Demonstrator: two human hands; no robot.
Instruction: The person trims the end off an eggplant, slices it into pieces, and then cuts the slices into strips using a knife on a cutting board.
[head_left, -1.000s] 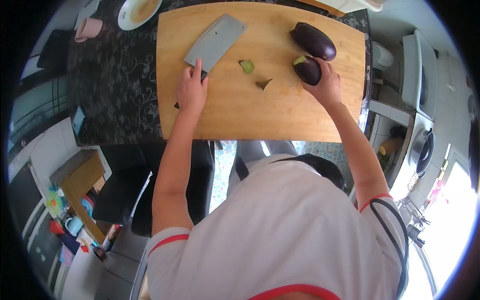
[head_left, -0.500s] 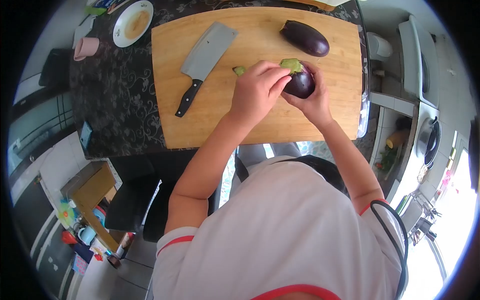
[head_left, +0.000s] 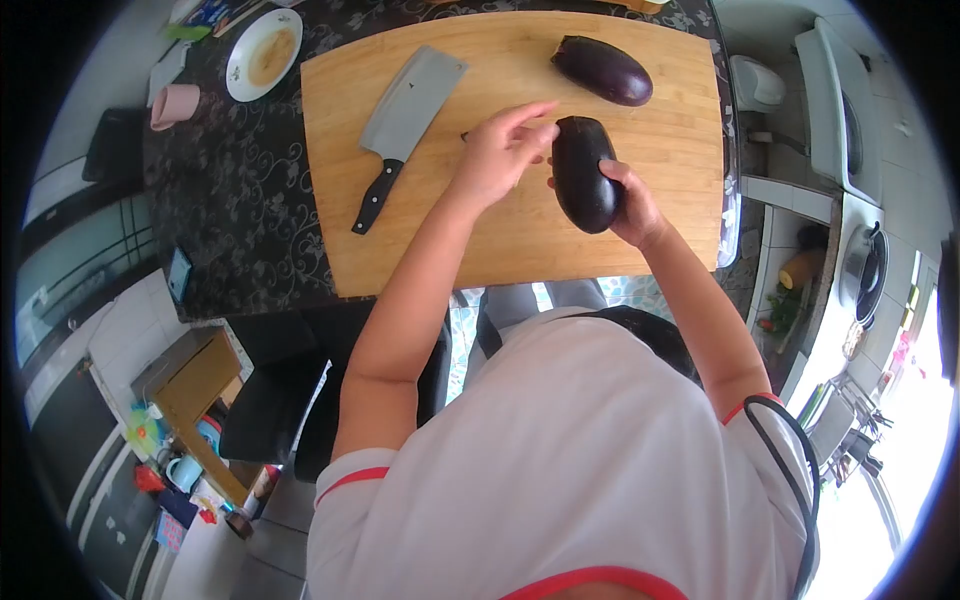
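Observation:
A dark purple eggplant (head_left: 583,185) is held lengthwise above the cutting board in my right hand (head_left: 635,208), with the thumb over its side and the fingers mostly hidden behind it. Close to its upper left end is my left hand (head_left: 498,155), fingers apart and partly stretched out; I see nothing in it. A second eggplant (head_left: 603,71) lies at the back right of the wooden cutting board (head_left: 400,255). On the board's left rests a cleaver (head_left: 413,105) with a black handle. A small dark bit peeks out behind my left hand.
A white plate (head_left: 238,72) with brownish residue sits on the black patterned table (head_left: 225,215), beside a pink cup (head_left: 175,105). A phone-like object (head_left: 179,273) lies near the left edge. Black chairs (head_left: 265,410) stand below left.
My right hand has turned the eggplant, so its long dark side shows instead of the green cap. My left hand has come off the cap and moved slightly left, its fingers spreading.

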